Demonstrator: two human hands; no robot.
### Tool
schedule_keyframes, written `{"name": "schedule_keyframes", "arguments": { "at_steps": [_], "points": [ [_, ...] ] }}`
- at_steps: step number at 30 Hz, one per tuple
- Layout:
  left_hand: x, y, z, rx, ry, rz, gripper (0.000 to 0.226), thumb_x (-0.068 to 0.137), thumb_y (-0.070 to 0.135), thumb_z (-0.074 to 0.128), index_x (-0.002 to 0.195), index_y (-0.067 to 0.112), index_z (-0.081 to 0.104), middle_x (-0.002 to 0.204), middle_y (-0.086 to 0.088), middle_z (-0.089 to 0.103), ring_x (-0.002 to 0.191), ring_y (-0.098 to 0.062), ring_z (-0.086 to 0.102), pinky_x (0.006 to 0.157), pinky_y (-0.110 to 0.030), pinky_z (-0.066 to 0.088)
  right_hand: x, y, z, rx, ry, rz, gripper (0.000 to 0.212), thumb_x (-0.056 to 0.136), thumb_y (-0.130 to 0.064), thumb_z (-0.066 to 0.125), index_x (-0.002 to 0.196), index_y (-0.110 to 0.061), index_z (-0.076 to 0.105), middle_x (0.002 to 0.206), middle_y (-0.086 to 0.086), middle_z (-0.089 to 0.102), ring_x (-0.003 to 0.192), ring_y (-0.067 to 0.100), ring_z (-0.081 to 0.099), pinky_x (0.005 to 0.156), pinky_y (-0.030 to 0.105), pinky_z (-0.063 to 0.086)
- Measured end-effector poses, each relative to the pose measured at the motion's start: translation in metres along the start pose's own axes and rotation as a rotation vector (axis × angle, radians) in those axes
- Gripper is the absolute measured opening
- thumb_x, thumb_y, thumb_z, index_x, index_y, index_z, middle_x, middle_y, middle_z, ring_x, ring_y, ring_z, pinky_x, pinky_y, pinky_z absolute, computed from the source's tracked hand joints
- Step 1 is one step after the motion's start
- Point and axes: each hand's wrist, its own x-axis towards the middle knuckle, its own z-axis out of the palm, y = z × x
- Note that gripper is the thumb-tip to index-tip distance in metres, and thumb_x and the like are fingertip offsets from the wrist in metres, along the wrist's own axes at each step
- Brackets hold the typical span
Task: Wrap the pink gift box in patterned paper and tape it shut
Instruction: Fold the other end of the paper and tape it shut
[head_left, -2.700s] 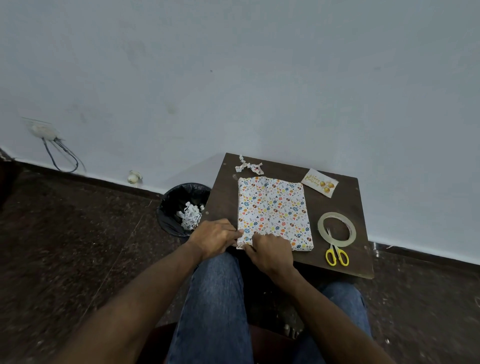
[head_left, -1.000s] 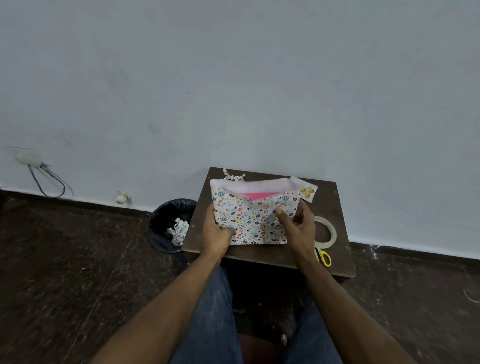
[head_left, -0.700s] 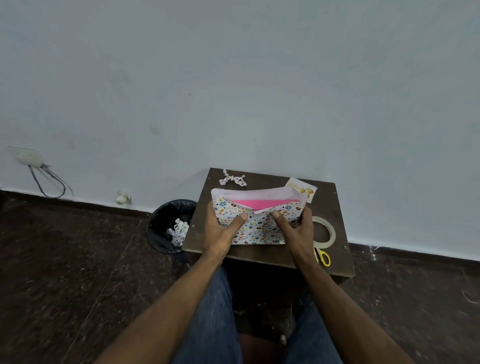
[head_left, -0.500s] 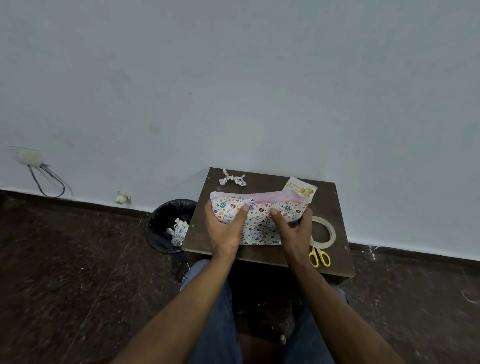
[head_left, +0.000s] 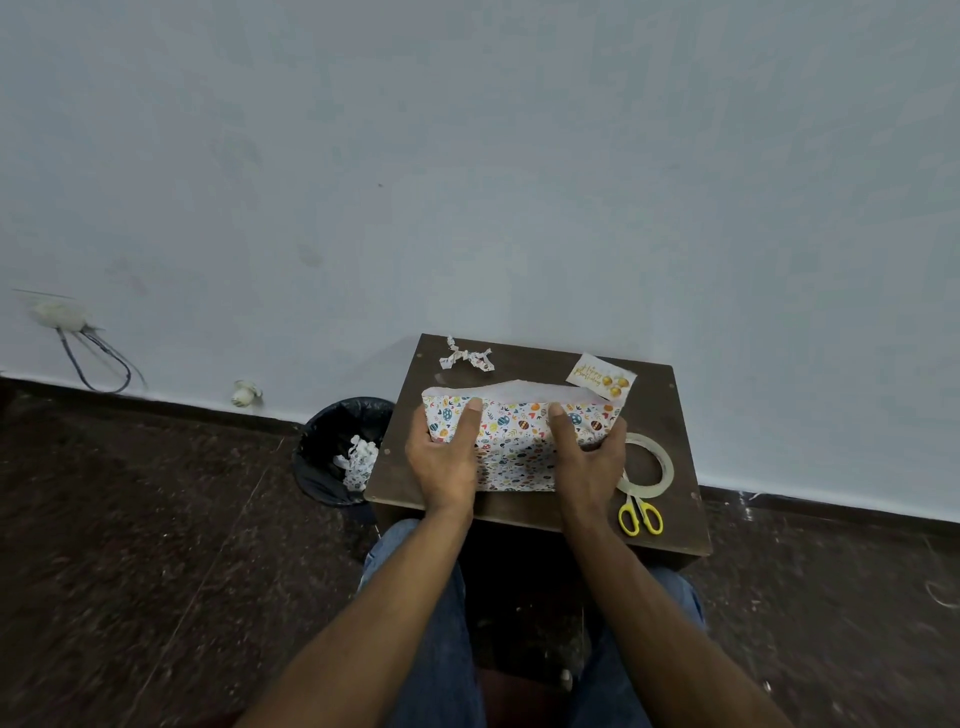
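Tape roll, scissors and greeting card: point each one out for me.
Tape roll (head_left: 666, 464): head view, right side of the ring.
Scissors (head_left: 640, 516): head view, yellow handles.
Greeting card (head_left: 598, 375): head view, card's middle.

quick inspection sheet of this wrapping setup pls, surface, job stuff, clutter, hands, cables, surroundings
surface: small dark brown table, against the wall.
job's things: wrapped gift box tilted up on its near edge, top flap unsealed; tape roll and yellow scissors at its right; gift card at the back.
clutter: twisted paper scrap at the table's back.
grips: left hand and right hand hold the box's ends, thumbs pressing its front.
cables: dark wires hang from a wall fitting.
surroundings: black bin with paper scraps, dark speckled floor.
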Motion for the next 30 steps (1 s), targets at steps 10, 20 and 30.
{"name": "schedule_keyframes", "arguments": {
  "at_steps": [10,20,30],
  "points": [
    [0.007,-0.006,-0.009,0.144,-0.107,0.149,0.034,0.099,0.024,0.058,0.132,0.018,0.059,0.123,0.009,0.066,0.118,-0.005,0.059,0.103,-0.033,0.048,-0.001,-0.001,-0.003,0.070,-0.011,-0.052,0.033,0.095,-0.023,0.064,0.125,-0.011,0.059,0.110,-0.003,0.071,0.103,0.010,0.067,0.083,0.024,0.055],
    [0.010,-0.009,-0.002,0.062,-0.075,0.136,0.041,0.100,0.026,0.055,0.140,0.023,0.052,0.138,-0.001,0.058,0.124,-0.010,0.057,0.102,-0.033,0.049,0.002,-0.006,-0.004,0.127,-0.005,-0.048,0.037,0.096,-0.019,0.062,0.133,-0.017,0.059,0.121,-0.005,0.068,0.113,0.005,0.064,0.091,0.025,0.054],
    [0.018,-0.013,-0.007,0.095,-0.106,0.161,0.041,0.101,0.021,0.052,0.142,0.014,0.050,0.134,-0.008,0.061,0.126,-0.016,0.056,0.103,-0.025,0.047,0.006,-0.004,-0.004,0.145,0.006,-0.063,0.036,0.097,-0.018,0.061,0.133,-0.013,0.060,0.121,-0.008,0.067,0.112,0.000,0.062,0.088,0.017,0.052]
  ]
}}
